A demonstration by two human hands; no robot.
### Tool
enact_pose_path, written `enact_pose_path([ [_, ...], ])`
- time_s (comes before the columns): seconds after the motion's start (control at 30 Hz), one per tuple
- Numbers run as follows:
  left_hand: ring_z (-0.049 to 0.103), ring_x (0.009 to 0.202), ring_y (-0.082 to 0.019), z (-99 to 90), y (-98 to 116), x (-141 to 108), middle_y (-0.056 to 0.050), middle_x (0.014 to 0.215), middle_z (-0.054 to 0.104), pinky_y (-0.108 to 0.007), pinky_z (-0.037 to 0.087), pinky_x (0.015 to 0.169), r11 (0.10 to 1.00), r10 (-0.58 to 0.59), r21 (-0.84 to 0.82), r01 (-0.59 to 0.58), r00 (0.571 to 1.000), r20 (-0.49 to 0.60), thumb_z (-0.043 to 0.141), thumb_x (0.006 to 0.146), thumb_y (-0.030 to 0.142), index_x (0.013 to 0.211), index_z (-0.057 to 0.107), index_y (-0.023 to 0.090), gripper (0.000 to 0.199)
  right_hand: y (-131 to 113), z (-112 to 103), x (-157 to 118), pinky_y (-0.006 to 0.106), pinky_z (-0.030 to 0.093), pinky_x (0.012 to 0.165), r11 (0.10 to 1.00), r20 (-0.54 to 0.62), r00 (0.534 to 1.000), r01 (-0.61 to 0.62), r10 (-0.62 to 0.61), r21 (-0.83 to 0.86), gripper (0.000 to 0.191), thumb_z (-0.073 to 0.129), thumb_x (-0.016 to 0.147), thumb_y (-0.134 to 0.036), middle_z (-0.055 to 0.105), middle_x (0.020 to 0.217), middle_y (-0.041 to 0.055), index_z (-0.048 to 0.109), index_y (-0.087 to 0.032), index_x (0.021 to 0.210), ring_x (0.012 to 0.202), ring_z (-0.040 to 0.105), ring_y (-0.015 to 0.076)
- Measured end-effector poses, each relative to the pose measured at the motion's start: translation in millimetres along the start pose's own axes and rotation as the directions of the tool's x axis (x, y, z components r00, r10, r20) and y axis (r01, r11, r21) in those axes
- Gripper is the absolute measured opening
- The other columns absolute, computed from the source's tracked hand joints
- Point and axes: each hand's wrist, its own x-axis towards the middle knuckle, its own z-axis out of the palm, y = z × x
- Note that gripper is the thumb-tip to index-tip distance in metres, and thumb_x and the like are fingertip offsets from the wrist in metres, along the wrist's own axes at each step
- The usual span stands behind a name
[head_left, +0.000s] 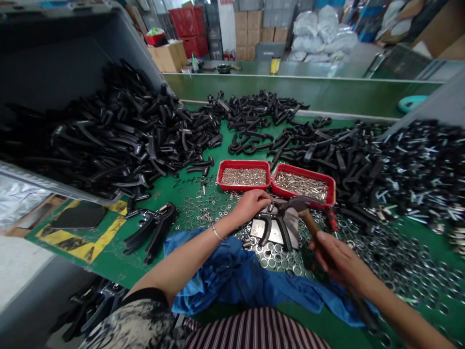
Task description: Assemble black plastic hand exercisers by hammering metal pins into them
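Note:
My right hand is wrapped round the wooden handle of a hammer, whose dark head is over a black plier-like tool. That tool lies on a metal plate, its two handles toward me. The fingers of my left hand are pinched together at the tool's upper left end; what sits between the fingertips is too small to make out. Just behind are a red tray of tiny metal parts and a red tray of pins.
A grey bin spills black handles at the left. Metal rings cover the right side. A blue cloth lies in front. Another black tool and a dark flat object are at the left.

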Motion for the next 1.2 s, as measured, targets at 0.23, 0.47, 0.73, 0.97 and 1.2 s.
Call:
enact_pose_path([
  [0.23,0.068,0.085,-0.019,15.6,-7,13,-0.006,0.092,0.076,-0.033,0.05,0.085,0.998,-0.043,0.044,0.042,0.999,0.013,0.064,0.086,0.019,0.089,0.073,0.015,0.01,16,8,-6,0.017,0.026,0.028,0.989,-0.133,0.991,0.037,-0.017,0.142,0.051,0.043,0.088,-0.072,0.05,0.053,-0.0067,0.052,-0.023,0.097,0.031,0.033,0.0072],
  [0.47,0.067,0.087,-0.02,18.4,-6,13,-0.006,0.093,0.075,-0.033,0.05,0.085,0.989,-0.018,0.147,0.016,1.0,0.014,0.063,0.087,0.02,0.089,0.073,0.016,0.011,20,13,3,0.018,0.025,0.029,0.988,-0.096,0.993,0.077,-0.064,0.136,0.048,0.041,0.091,-0.069,0.051,0.054,-0.0063,0.052,-0.023,0.097,0.032,0.035,0.0079],
  [0.73,0.058,0.096,-0.024,22.1,-12,7,-0.012,0.097,0.066,-0.039,0.044,0.09,0.704,0.316,0.591,-0.393,0.919,0.234,0.044,0.099,0.022,0.1,0.066,0.012,0.024,23,14,1,0.019,0.032,0.033,0.986,-0.094,0.99,0.113,-0.101,0.123,0.043,0.039,0.096,-0.063,0.058,0.061,-0.0051,0.052,-0.023,0.099,0.034,0.039,0.0076],
  [0.97,0.056,0.103,-0.023,18.3,-10,-5,-0.011,0.106,0.064,-0.037,0.045,0.093,0.78,0.298,0.532,-0.328,0.943,0.145,0.048,0.099,0.031,0.11,0.06,0.012,0.025,-10,-1,-5,0.023,0.03,0.032,0.988,-0.114,0.986,0.107,-0.119,-0.107,0.041,0.043,0.093,-0.065,0.054,0.063,-0.0037,0.05,-0.024,0.087,0.038,0.041,0.0102],
  [1.2,0.056,0.108,-0.024,21.5,6,-53,-0.011,0.113,0.066,-0.042,0.043,0.098,0.686,0.398,0.571,-0.45,0.89,0.223,0.036,0.103,0.028,0.112,0.063,0.013,0.032,-46,-14,15,0.031,0.042,0.057,0.759,-0.164,0.877,0.28,-0.451,-0.588,0.04,0.033,0.098,-0.056,0.059,0.066,0.003,0.053,-0.024,0.088,0.059,0.056,0.0189],
])
